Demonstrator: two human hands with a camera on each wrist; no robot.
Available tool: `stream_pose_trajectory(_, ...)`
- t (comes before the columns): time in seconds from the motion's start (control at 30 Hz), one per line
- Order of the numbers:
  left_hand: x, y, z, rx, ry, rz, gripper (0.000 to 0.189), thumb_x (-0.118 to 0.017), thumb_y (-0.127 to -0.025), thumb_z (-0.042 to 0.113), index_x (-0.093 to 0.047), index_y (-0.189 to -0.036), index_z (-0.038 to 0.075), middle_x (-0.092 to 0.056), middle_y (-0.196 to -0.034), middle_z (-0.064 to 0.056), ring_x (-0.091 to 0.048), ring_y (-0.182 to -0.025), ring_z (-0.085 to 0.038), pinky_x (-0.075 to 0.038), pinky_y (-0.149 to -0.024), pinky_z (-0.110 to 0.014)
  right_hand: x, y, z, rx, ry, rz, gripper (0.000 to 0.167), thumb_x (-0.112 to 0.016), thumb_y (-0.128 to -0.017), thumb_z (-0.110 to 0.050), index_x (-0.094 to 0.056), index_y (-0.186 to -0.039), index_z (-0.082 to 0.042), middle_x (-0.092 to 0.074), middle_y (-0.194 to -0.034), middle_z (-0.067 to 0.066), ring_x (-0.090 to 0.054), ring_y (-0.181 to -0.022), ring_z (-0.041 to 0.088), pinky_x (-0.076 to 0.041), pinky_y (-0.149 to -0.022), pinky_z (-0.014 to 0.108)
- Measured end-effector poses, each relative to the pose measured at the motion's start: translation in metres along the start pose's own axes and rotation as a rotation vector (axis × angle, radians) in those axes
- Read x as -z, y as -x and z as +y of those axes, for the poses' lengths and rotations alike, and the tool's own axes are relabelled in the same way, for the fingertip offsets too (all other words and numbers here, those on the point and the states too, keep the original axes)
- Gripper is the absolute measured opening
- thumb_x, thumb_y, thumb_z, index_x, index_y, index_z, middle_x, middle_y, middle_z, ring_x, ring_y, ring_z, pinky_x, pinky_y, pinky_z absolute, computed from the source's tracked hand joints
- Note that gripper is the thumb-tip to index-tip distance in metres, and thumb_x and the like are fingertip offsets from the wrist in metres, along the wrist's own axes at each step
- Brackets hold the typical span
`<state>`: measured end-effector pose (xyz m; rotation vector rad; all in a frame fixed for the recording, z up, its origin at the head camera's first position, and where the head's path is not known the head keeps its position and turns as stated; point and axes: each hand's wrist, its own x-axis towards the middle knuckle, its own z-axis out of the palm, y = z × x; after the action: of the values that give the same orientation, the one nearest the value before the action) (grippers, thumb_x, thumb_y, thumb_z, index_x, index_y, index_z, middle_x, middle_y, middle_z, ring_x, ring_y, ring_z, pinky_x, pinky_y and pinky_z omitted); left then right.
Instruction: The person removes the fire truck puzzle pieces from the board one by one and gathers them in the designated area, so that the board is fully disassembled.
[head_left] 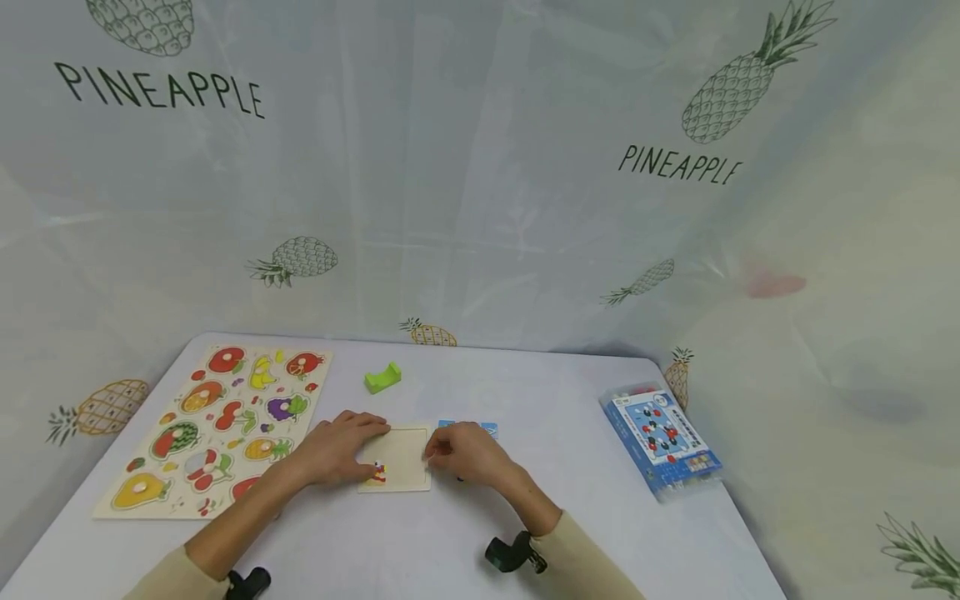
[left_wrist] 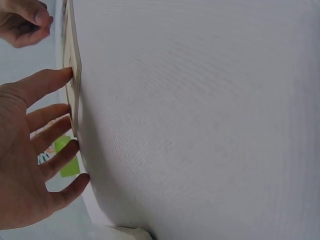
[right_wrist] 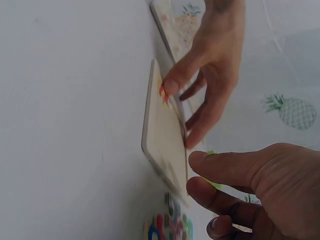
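A flat pale puzzle board (head_left: 406, 461) with a raised border lies on the white table. A small red and yellow puzzle piece (head_left: 379, 472) sits in its lower left corner. My left hand (head_left: 339, 448) rests at the board's left side, fingers spread, thumb touching by the coloured piece. Beside the right edge is my right hand (head_left: 468, 452), its fingers loosely bent. In the right wrist view its thumb and index tips are slightly apart, and I see nothing between them. Brightly coloured pieces (right_wrist: 175, 225), partly hidden, lie just past the board there.
A large fruit board (head_left: 251, 417) lies on the left. Behind the small board is a green tape-dispenser-shaped object (head_left: 383, 378). Part of a blue item (head_left: 486, 430) shows behind my right hand. A blue-and-white box (head_left: 662, 437) lies near the table's right edge.
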<state>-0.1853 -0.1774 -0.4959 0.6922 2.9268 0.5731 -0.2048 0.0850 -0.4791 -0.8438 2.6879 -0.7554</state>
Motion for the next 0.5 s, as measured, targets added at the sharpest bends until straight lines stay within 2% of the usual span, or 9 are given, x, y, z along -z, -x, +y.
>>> stream_pose_trajectory(0.23, 0.0, 0.0, -0.001, -0.021, -0.014, 0.001, 0.063, -0.083, -0.08, 0.033, -0.063, -0.135, 0.012, -0.058, -0.14, -0.005, -0.05, -0.129, -0.034, -0.045, -0.091, -0.063, -0.016, -0.016, -0.015, 0.035, 0.024, -0.031, 0.009, -0.077, -0.087, -0.015, -0.078, -0.095, -0.018, -0.06, -0.071, -0.016, -0.048, -0.064, -0.001, -0.04, -0.059, 0.017)
stream_pose_trajectory(0.37, 0.0, 0.001, -0.004, -0.038, -0.016, -0.01, 0.066, -0.083, -0.079, 0.035, -0.061, -0.137, 0.012, -0.057, -0.142, -0.004, -0.049, -0.131, -0.033, -0.044, -0.092, -0.063, -0.025, -0.023, -0.022, 0.054, 0.024, -0.061, 0.018, -0.077, -0.088, -0.017, -0.077, -0.106, -0.015, -0.057, -0.067, -0.015, -0.048, -0.059, -0.001, -0.04, -0.058, 0.017)
stream_pose_trajectory(0.5, 0.002, 0.003, -0.005, -0.063, -0.007, -0.03, 0.075, -0.084, -0.077, 0.042, -0.058, -0.14, 0.011, -0.054, -0.146, -0.004, -0.048, -0.132, -0.033, -0.043, -0.092, -0.064, -0.032, -0.03, -0.028, 0.083, 0.066, -0.095, 0.028, -0.077, -0.088, -0.02, -0.075, -0.116, -0.017, -0.057, -0.066, -0.015, -0.05, -0.063, -0.001, -0.04, -0.062, 0.017)
